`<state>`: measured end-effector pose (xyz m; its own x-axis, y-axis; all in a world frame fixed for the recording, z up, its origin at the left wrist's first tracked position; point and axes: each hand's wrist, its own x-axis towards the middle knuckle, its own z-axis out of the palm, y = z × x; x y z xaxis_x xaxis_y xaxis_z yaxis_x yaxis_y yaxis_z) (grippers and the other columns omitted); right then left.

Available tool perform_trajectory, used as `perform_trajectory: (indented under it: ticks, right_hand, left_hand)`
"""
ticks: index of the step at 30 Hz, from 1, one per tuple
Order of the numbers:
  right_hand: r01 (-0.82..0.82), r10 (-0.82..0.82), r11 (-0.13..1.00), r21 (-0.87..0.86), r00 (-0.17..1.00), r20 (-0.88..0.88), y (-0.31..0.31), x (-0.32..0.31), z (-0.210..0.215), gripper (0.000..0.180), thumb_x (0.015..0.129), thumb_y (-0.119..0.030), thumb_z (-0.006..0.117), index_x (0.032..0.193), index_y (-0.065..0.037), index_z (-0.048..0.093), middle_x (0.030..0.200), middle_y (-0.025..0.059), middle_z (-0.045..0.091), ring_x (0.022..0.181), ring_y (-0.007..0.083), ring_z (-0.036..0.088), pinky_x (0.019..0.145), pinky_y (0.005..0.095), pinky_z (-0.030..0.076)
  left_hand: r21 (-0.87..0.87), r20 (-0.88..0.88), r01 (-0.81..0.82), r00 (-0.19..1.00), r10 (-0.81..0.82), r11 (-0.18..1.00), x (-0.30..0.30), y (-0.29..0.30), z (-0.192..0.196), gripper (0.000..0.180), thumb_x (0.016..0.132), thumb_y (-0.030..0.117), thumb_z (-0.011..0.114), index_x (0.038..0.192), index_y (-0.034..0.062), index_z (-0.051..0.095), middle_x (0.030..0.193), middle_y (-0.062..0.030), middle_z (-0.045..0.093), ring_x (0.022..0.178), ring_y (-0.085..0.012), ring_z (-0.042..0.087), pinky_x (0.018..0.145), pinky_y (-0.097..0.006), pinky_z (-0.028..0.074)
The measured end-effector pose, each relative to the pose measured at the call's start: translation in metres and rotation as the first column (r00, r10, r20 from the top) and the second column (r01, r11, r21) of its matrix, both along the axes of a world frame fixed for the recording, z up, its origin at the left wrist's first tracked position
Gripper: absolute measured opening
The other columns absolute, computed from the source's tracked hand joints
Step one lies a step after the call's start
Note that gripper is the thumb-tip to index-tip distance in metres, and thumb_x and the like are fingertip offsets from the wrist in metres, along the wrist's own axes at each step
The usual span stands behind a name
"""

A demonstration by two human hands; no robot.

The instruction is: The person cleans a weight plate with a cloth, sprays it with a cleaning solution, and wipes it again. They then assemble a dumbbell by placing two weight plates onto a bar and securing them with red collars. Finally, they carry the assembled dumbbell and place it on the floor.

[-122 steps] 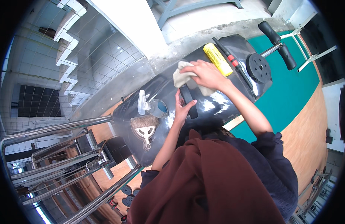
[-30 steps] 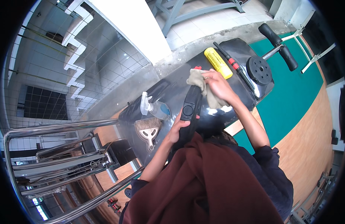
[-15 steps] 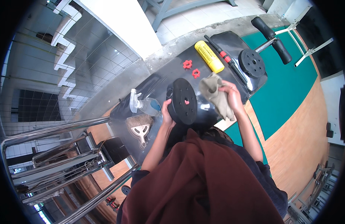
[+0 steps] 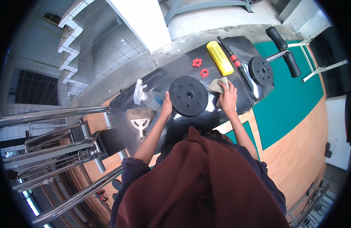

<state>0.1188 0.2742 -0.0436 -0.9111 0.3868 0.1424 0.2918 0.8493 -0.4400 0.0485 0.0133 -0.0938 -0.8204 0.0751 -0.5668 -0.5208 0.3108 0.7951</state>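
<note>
A round black weight plate point(image 4: 189, 108) lies flat on the black padded bench point(image 4: 160, 81), its central hole and ring of smaller holes facing up. Along its left edge rests my left hand point(image 4: 166, 106), fingers stretched out and not wrapped round it. To the right of the plate, my right hand point(image 4: 228, 99) grips a bunched grey-beige cloth point(image 4: 217, 86) low over the bench. Two red star-shaped collars point(image 4: 197, 62) sit beyond the plate. Left of my left hand are a clear spray bottle point(image 4: 152, 99) and a small white-handled brush point(image 4: 139, 123).
A yellow cylinder point(image 4: 220, 59), a black bar with red bands point(image 4: 236, 60) and a second weight plate point(image 4: 260, 71) occupy the bench's far right. Past that end stand padded rollers point(image 4: 284, 51). Chrome rails point(image 4: 54, 116) run at the left. Green matting point(image 4: 293, 95) covers floor at right.
The weight plate, held tilted up in my left hand before, now lies flat on the bench. My left hand's grip has loosened. My right hand has lowered the cloth beside the plate.
</note>
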Motion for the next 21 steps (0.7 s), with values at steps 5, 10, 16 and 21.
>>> perform_trajectory:
  ticks: [5,10,16,21]
  right_hand:
    - [-0.051,0.03,0.996,0.071,0.959,0.281,-0.018,-0.02,-0.013,0.06,0.062,-0.018,0.065,0.12,-0.027,0.049,0.133,0.0136,0.033,0.125,0.0327,0.026,0.094,0.0555,0.026]
    - [-0.19,0.188,0.981,0.037,0.98,0.059,-0.078,-0.042,0.012,0.082,0.058,-0.029,0.067,0.131,-0.014,0.034,0.14,0.0168,0.021,0.132,0.0336,0.014,0.099,0.0552,0.016]
    - [-0.705,0.662,0.708,-0.039,0.682,-0.311,-0.201,-0.088,0.041,0.118,0.052,-0.046,0.079,0.137,-0.001,0.012,0.138,0.0188,0.022,0.128,0.0331,0.024,0.1,0.0462,0.025]
    - [-0.556,0.482,0.643,-0.527,0.828,-0.285,-0.237,-0.098,0.037,0.076,0.062,-0.025,0.076,0.122,-0.002,0.035,0.12,0.0124,0.043,0.098,0.0274,0.055,0.079,0.0377,0.047]
  left_hand:
    - [-0.227,0.012,0.097,0.995,-0.096,0.969,0.031,-0.009,-0.026,0.06,0.093,0.042,0.026,0.114,-0.0099,0.047,0.109,-0.0318,0.052,0.109,-0.0421,0.047,0.094,-0.042,0.034]
    - [-0.186,-0.05,0.025,0.998,-0.035,0.982,0.054,-0.002,-0.036,0.065,0.082,0.03,0.053,0.128,-0.0101,0.031,0.121,-0.0309,0.042,0.118,-0.0359,0.04,0.098,-0.037,0.033]
    - [-0.073,-0.063,0.241,0.967,-0.246,0.968,0.062,-0.034,-0.024,0.054,0.082,0.023,0.056,0.129,0.0047,0.038,0.121,-0.0142,0.047,0.101,-0.0189,0.051,0.077,-0.029,0.045]
    - [0.222,0.002,0.017,1.0,-0.017,0.975,0.09,-0.068,0.012,0.048,0.083,0.016,0.054,0.127,0.002,0.039,0.117,-0.0104,0.05,0.101,-0.0159,0.051,0.082,-0.026,0.04]
